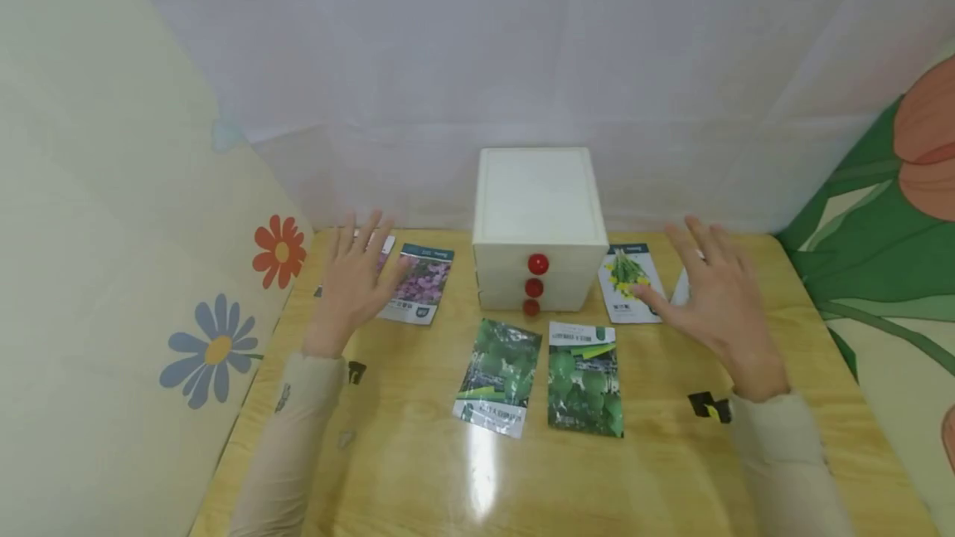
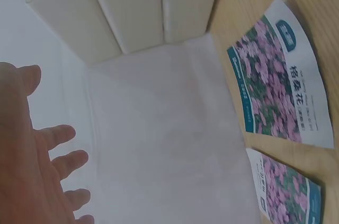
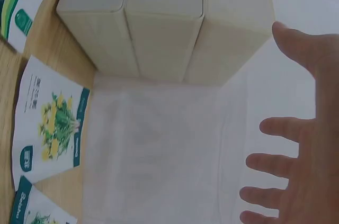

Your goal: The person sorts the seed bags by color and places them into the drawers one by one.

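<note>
My left hand [image 1: 354, 280] is held up with fingers spread, over the seed packets on the left. One pink-flower packet [image 1: 424, 284] lies beside it, and a second pink-flower packet [image 2: 286, 189] is partly hidden behind it in the head view. On the other side my right hand [image 1: 719, 305] is raised too, fingers apart and holding nothing. Near its thumb lies a yellow-flower packet [image 1: 630, 282]; another packet [image 3: 39, 205] is mostly covered by the hand. Between the hands stands a white three-drawer box [image 1: 540, 197] with red round knobs [image 1: 538, 263].
Two green-leaf packets [image 1: 498, 378] [image 1: 585, 379] lie in front of the box on the wooden table [image 1: 418, 471]. Dark patches [image 1: 709, 406] mark the tabletop. A white cloth [image 1: 418, 89] hangs behind, and flower-printed panels [image 1: 112, 189] stand at both sides.
</note>
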{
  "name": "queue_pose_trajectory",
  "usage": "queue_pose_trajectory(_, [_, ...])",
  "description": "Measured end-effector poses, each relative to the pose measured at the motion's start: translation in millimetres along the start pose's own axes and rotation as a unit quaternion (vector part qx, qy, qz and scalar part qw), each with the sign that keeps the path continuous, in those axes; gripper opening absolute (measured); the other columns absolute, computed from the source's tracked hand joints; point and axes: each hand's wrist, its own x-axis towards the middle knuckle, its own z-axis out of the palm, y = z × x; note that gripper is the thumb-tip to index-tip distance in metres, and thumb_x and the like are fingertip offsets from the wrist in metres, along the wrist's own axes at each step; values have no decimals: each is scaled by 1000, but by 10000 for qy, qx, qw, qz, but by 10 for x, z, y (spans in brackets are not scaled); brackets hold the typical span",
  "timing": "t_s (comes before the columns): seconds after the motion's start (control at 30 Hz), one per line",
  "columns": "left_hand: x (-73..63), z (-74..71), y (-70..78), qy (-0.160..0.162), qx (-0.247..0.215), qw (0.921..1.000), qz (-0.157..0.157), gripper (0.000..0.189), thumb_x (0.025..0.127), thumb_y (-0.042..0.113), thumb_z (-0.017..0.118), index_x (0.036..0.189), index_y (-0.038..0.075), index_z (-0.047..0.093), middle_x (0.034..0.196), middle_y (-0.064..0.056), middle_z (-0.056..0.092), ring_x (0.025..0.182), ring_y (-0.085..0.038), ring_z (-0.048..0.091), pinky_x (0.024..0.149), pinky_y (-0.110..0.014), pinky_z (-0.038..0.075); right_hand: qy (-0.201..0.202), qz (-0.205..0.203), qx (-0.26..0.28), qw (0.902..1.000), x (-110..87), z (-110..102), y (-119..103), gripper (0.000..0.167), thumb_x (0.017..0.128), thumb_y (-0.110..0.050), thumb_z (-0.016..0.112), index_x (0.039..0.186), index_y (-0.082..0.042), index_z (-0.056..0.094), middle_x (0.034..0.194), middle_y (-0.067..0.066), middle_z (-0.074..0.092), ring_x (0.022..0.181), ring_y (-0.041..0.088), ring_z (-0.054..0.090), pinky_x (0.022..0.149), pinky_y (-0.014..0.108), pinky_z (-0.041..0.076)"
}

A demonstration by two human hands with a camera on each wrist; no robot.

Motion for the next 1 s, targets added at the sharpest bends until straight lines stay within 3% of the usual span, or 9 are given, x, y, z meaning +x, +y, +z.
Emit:
queue_pose_trajectory(0.17, [29,-8,80,-4,-208,9995,251,80,108,66,39,171,17,26,179,-9,19,167,-40,2,136,-61,0,735,-665,199,9949,58,60,-139,100,84,-66,76,161,-9,45,163,29,44,142,59,44,110,81,37])
queue_pose_trajectory(0.3, [39,-2,147,108,-504,9977,439,81,108,68,36,169,15,30,178,-10,24,166,-42,6,135,-65,4,1138,-1061,383,9871,83,129,-225,95,86,-66,71,156,-5,51,155,31,51,135,58,52,104,79,44])
queue_pose_trajectory(0.5, [103,38,237,258,-958,9922,749,82,108,70,30,166,13,36,176,-10,29,166,-42,9,134,-67,8,1431,-1108,662,9812,89,169,-343,87,89,-60,69,152,-2,55,150,28,56,132,54,56,102,74,49])
queue_pose_trajectory(0.7, [146,82,298,434,-1158,9876,965,75,110,66,32,164,15,41,173,-12,34,165,-42,13,133,-68,12,1718,-1235,1101,9711,97,193,-452,74,90,-46,76,145,1,61,143,26,62,125,47,62,87,67,58])
queue_pose_trajectory(1.0, [205,140,406,442,-1308,9849,1044,75,110,66,31,163,14,42,172,-12,37,164,-41,17,134,-64,12,2085,-1388,1347,9587,132,300,-588,53,88,-32,77,125,5,70,116,26,71,96,41,70,73,56,61])
